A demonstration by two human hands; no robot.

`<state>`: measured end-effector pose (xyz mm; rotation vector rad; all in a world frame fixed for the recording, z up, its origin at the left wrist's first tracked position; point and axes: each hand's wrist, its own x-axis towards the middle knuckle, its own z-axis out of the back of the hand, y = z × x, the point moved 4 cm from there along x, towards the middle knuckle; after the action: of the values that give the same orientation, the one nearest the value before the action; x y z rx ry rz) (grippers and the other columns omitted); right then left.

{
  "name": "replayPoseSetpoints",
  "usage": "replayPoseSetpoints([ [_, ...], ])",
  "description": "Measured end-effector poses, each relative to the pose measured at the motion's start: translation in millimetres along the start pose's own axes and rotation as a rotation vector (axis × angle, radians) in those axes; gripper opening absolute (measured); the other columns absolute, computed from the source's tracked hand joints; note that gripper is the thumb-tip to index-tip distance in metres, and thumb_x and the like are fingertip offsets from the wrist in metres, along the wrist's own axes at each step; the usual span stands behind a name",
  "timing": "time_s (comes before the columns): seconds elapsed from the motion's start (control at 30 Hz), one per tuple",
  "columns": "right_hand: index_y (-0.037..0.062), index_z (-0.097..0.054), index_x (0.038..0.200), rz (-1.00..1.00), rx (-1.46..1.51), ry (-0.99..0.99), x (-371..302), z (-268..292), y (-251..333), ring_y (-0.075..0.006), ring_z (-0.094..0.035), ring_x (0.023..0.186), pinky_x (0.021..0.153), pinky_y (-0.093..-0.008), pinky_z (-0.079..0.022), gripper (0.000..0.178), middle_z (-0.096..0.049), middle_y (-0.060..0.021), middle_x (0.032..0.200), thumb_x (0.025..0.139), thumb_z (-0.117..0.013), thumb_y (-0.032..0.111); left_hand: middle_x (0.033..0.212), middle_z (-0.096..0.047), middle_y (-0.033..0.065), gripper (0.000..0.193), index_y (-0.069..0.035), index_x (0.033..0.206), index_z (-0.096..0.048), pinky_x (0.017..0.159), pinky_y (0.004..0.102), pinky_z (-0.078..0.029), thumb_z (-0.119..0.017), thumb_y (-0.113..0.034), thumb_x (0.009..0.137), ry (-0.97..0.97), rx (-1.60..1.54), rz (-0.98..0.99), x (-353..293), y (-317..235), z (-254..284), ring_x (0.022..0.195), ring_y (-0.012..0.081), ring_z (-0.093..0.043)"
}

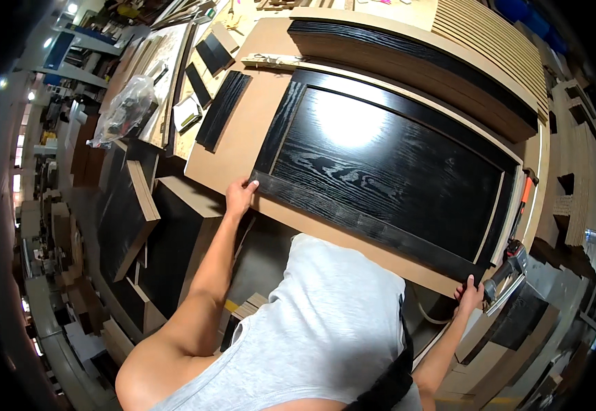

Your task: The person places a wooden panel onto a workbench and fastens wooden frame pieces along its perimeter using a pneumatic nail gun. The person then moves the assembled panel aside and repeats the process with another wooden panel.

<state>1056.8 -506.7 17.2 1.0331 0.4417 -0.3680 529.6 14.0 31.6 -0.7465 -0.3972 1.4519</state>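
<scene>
The left hand (239, 196) and right hand (471, 296) each pinch a near corner of the black panel (387, 175), which lies just ahead, its long side running between them.

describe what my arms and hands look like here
Both the left hand and right hand are bare, with no gloves, watch or markings visible. The arms have no sleeves: the shirt is light grey and sleeveless, with a black strap on the right side.

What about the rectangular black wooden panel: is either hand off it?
No, the left hand and right hand both grip the panel at near corners.
</scene>
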Motion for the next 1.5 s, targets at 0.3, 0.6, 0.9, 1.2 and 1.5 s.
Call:
replayPoseSetpoints([
  [0.3,-0.0010,-0.059,0.118,0.007,-0.006,0.045,1.9,19.8,3.9,-0.0099,-0.059,0.058,0.045,-0.0223,-0.046,0.046,-0.064,-0.0056,0.084,0.084,-0.078,0.024,0.099,-0.065,0.0088,0.039,0.003,0.114,-0.066,0.072,0.0312,-0.055,-0.074,-0.027,0.089,0.316,-0.246,0.243,11.6,-18.5,-9.0,0.083,0.0187,-0.061],
  [0.6,0.0031,-0.062,0.123,0.172,-0.288,-0.202,10.6,-6.8,-3.5,-0.0286,-0.068,0.087,0.083,-0.0383,-0.054,0.056,-0.069,-0.0136,0.091,0.077,-0.081,0.028,0.072,-0.063,0.0065,0.032,0.009,0.083,-0.065,0.062,0.0334,-0.045,-0.069,-0.021,0.092,0.362,0.170,-0.145,57.1,27.6,15.0,0.067,0.0152,-0.053],
  [0.9,0.0027,-0.055,0.137,0.059,-0.281,-0.212,28.6,5.1,-9.9,-0.0238,-0.071,0.075,0.069,-0.0367,-0.057,0.063,-0.072,-0.0172,0.098,0.081,-0.078,0.021,0.063,-0.046,0.0020,0.039,0.006,0.071,-0.053,0.054,0.0344,-0.033,-0.069,-0.021,0.094,0.275,0.061,-0.168,50.8,17.4,-2.9,0.061,0.0145,-0.040],
  [1.2,0.0028,-0.049,0.142,-0.045,-0.228,-0.154,18.8,3.8,3.9,-0.0171,-0.065,0.060,0.049,-0.0321,-0.050,0.068,-0.069,-0.0133,0.086,0.082,-0.078,0.017,0.062,-0.048,0.0064,0.039,0.007,0.073,-0.055,0.057,0.0367,-0.037,-0.069,-0.023,0.093,0.237,0.155,-0.279,45.5,8.0,2.3,0.062,0.0166,-0.042],
  [1.5,0.0007,-0.053,0.130,-0.071,-0.224,-0.124,13.0,4.7,14.6,-0.0169,-0.064,0.058,0.046,-0.0317,-0.048,0.056,-0.066,-0.0121,0.079,0.082,-0.078,0.016,0.063,-0.048,0.0043,0.034,0.006,0.071,-0.055,0.058,0.0357,-0.037,-0.070,-0.016,0.091,0.266,0.148,-0.201,46.6,6.3,5.9,0.062,0.0155,-0.042],
])
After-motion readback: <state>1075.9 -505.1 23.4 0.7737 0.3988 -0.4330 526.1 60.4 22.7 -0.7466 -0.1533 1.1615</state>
